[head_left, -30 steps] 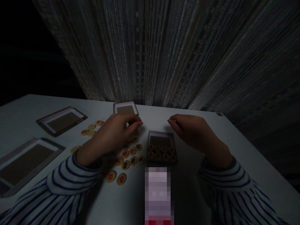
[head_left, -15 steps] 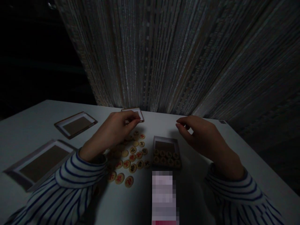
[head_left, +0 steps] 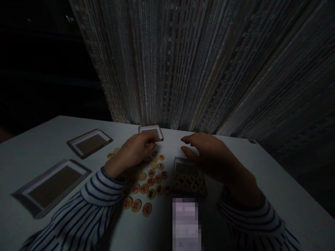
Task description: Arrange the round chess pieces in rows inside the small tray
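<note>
Round wooden Chinese chess pieces [head_left: 151, 182] with red or black characters, a few blank side up, lie loosely on the white table [head_left: 225, 223]. My left hand [head_left: 133, 150] is over the far part of these pieces, fingers curled toward the thumb; anything in them is too dark to make out. To the right stands a small open box [head_left: 187, 168], its near half filled with rows of pieces. My right hand [head_left: 211, 153] hovers over the box's far right side, thumb and forefinger apart, with nothing visible between them. It hides part of the box.
Three shallow trays or lids stand about: a large one [head_left: 38, 211] at the left, a smaller one [head_left: 75, 151] behind it, and another [head_left: 160, 134] at the table's back edge. A string curtain [head_left: 178, 69] hangs behind. A pixelated patch covers the front centre.
My right hand has moved left toward the box, and its thumb and forefinger have spread. My left hand remains over the loose pieces. The whole view has shifted slightly.
</note>
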The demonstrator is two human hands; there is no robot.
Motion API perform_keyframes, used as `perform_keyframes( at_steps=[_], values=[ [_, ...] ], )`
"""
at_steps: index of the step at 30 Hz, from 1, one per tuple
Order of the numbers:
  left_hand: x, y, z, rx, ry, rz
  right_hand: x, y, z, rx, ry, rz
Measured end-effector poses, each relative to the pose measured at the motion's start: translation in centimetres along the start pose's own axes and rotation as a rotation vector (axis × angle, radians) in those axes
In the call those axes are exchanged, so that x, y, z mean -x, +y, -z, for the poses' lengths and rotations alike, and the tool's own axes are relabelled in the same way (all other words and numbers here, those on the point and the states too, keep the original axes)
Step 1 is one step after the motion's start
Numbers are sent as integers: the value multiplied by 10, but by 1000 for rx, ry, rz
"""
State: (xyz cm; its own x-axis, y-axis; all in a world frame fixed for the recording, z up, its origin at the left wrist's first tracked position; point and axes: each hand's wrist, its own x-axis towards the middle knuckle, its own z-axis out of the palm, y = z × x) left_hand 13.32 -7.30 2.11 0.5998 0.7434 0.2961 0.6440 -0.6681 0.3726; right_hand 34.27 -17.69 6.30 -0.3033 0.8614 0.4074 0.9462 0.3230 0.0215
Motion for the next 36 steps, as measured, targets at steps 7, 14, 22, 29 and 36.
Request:
perform_keyframes(
  at_steps=[7, 14, 22, 29, 36],
  values=[
    [-1, -13, -22, -123, -72, -43, 2, 4, -8, 13, -72, -1],
    [-2, -20, -37, -185, -119, -75, 1, 3, -10, 4, -117, 10],
    [-4, -22, -47, -245, -125, -69, 1, 2, -12, 8, -131, 17],
    [-7, -27, -54, -272, -134, -52, 2, 4, -16, 9, -126, 27],
    [-5, -27, -53, -279, -128, -65, 2, 5, -19, 14, -132, 23]
  ],
)
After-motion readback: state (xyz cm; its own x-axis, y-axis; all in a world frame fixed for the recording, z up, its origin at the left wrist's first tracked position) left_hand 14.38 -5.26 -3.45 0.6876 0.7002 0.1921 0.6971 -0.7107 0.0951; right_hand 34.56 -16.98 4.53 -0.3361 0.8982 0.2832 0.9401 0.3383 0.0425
